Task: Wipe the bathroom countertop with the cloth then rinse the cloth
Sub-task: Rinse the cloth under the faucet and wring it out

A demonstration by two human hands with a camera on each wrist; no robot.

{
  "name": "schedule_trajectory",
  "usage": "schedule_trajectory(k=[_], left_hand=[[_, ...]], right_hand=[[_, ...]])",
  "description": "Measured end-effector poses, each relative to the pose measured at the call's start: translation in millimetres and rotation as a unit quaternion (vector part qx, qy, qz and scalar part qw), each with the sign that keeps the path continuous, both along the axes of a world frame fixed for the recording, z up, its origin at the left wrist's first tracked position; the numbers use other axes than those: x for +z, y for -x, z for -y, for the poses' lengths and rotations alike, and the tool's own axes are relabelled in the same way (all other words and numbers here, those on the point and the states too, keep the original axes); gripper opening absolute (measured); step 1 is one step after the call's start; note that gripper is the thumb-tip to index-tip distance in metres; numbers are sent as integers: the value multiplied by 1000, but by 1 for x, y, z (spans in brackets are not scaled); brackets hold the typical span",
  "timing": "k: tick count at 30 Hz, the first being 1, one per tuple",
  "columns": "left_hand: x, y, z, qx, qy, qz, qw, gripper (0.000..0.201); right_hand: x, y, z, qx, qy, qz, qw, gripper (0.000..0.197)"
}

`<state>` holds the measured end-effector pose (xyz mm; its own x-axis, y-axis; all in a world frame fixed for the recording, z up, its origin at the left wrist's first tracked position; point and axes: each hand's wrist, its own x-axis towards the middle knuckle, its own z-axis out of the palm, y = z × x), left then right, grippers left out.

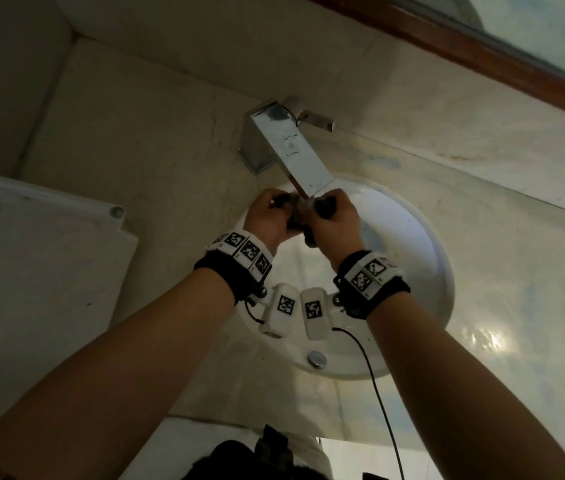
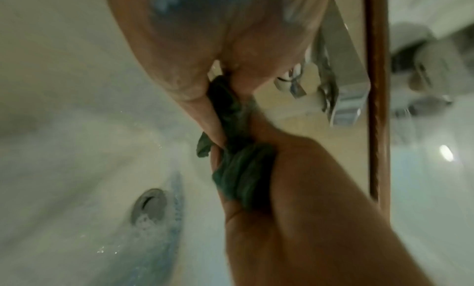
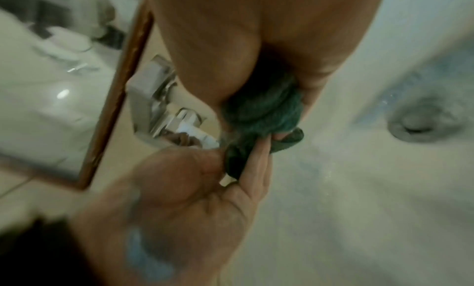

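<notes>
A dark green cloth (image 1: 324,206) is bunched and twisted between both hands, just under the tip of the chrome faucet spout (image 1: 295,150) and over the white sink basin (image 1: 419,265). My left hand (image 1: 274,206) grips its left end, and my right hand (image 1: 330,206) grips the right end. In the left wrist view the cloth (image 2: 243,168) runs as a twisted rope from my left fingers (image 2: 205,112) down into my right fist (image 2: 307,185). The right wrist view shows the cloth (image 3: 264,110) balled in my right hand, with my left fingers (image 3: 256,164) pinching its tail.
The beige marble countertop (image 1: 135,150) surrounds the basin. The chrome drain (image 2: 150,203) has bubbly water around it. The faucet lever (image 1: 319,122) points right. A wood-framed mirror (image 1: 482,50) runs along the back. A white toilet tank lid (image 1: 32,258) sits to the left.
</notes>
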<state>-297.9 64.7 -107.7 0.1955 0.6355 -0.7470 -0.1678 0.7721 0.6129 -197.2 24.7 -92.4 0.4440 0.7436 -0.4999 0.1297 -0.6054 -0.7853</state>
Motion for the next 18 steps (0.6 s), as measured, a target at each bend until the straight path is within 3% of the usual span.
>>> schedule_trajectory(k=[2,6,10,12,14,18], left_hand=[[4,4,-3,6,68,4,998,12],[8,9,-3,-111,125,52,984,55],[17,0,-4,-101,138,39,984,40],[12,-7,-6,-91,145,46,984,32],[15,-10,-7,-82,156,34,984,40],[1,-15,-12,-158,39,-92,982,44]], right_hand=[[2,5,6,13,-50,40,998,17],[5,22,16,88,-97,77,988,12],[-9,30,16,102,-128,164,973,22],[-9,28,9,66,-90,148,983,23],[-13,25,3,61,-76,135,986,27],[-18,17,-11,52,-21,115,992,27]])
